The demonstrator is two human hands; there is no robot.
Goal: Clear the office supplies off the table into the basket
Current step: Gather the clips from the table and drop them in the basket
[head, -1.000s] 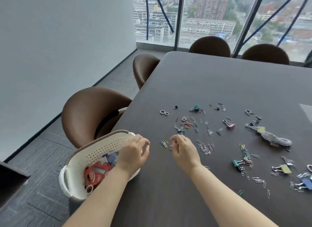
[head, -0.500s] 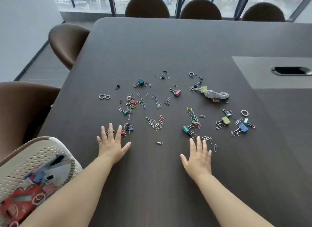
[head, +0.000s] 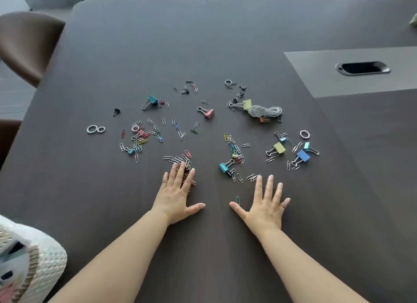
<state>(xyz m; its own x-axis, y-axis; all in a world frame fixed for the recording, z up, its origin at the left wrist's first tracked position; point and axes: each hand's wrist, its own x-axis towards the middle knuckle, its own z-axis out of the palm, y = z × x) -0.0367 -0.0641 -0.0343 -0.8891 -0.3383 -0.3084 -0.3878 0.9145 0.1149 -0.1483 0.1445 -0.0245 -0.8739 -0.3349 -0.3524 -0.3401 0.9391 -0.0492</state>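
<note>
Two hands are laid palm down on the dark table (head: 203, 43), near its front edge. The left hand (head: 178, 194) is spread flat, with the fingers straight and the thumb turned out. Its fingers are pressed on a heap of paper clips (head: 180, 161), part of which is covered by them; nothing is gripped. The right hand (head: 267, 203) is likewise spread flat on bare table, fingers straight, with nothing held. A single green paper clip (head: 237, 200) lies just beside the right thumb, and a few silver clips (head: 252, 177) lie at the tip of the right forefinger.

The other supplies are scattered beyond the hands. Between the hands and slightly farther out, a teal binder clip (head: 223, 167) is found among loose coloured clips. To the right, a yellow-green binder clip (head: 279, 147) and a blue binder clip (head: 303, 155) are placed near each other, with a white ring (head: 304, 134) behind them. Farther back, a coil of white cord (head: 265, 111) lies touching another yellow-green clip (head: 247, 104). A pink binder clip (head: 209, 113) is located near the centre, a second teal clip (head: 152, 99) at left rear, and two white rings (head: 91, 129) side by side at far left.

The basket (head: 45, 264) is seen at the lower left corner, at the table's edge, well apart from the supplies. It is blurred, and its contents cannot be identified. A cable port (head: 362, 68) is set in a grey panel at right.
</note>
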